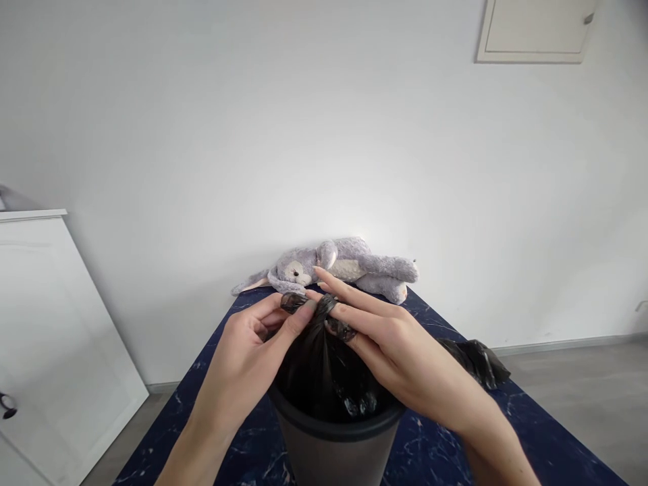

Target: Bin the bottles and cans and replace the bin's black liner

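A black plastic trash bag [329,374] sits inside a dark bin [339,449], its top gathered and twisted into a knot-like loop above the rim. My left hand [263,344] pinches one end of the gathered plastic between thumb and fingers. From the other side, my right hand [387,337] grips the twisted part, with a fold of plastic passing over its index finger and more tucked by the thumb. Some of the right fingers stretch out past the twist. Whatever the bag contains is hidden.
The bin stands on a dark blue marbled table [253,439]. A grey plush bunny [344,263] lies at the far edge by the wall. Another piece of black plastic [478,361] rests at the table's right edge. A white cabinet [55,337] stands left.
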`<action>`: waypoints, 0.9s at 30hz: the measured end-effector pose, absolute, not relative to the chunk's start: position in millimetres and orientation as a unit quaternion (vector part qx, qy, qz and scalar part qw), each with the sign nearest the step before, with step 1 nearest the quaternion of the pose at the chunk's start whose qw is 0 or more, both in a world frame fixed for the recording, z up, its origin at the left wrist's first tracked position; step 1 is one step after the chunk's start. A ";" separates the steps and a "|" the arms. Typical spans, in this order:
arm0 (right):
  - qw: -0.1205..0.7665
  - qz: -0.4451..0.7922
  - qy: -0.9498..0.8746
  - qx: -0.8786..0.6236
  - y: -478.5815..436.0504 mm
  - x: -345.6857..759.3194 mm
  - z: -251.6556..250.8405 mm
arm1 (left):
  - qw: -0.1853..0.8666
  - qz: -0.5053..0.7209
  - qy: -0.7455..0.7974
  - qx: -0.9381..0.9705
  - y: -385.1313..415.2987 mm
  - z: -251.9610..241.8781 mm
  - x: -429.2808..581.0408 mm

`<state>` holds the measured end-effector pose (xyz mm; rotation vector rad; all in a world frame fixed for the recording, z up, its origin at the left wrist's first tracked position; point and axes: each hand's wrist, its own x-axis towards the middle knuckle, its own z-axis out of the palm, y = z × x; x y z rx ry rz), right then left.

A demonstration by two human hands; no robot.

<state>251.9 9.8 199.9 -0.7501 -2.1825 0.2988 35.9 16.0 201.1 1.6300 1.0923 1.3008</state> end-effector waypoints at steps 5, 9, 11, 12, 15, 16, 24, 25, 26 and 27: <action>0.380 0.131 -0.866 -0.298 12.5 266.3 201.4 | 0.354 0.508 0.446 0.646 28.1 198.1 28.3; 0.361 0.166 -0.866 -0.304 15.4 275.6 203.3 | 0.324 0.515 0.486 0.627 43.2 194.9 18.2; 0.368 0.173 -0.858 -0.315 17.8 279.4 203.9 | 0.311 0.517 0.502 0.620 50.5 193.6 11.8; 0.375 0.172 -0.852 -0.323 19.2 281.4 203.9 | 0.310 0.515 0.504 0.620 53.7 193.0 8.4; 0.390 0.160 -0.833 -0.359 23.2 288.1 202.7 | 0.304 0.509 0.508 0.624 60.8 191.6 -0.2; 0.388 0.155 -0.829 -0.372 24.3 290.1 201.9 | 0.301 0.508 0.512 0.624 62.3 191.3 -2.2; 0.353 0.074 -0.767 -0.530 22.2 289.0 192.4 | 0.290 0.530 0.513 0.610 67.5 193.3 -9.5; 0.350 0.059 -0.761 -0.543 20.9 287.9 191.1 | 0.285 0.533 0.516 0.607 68.0 193.5 -10.8; 0.349 0.044 -0.754 -0.554 19.6 287.2 189.8 | 0.281 0.535 0.519 0.605 68.5 193.5 -12.4; 0.349 0.032 -0.749 -0.563 18.5 286.8 188.5 | 0.278 0.537 0.522 0.601 68.9 193.5 -14.0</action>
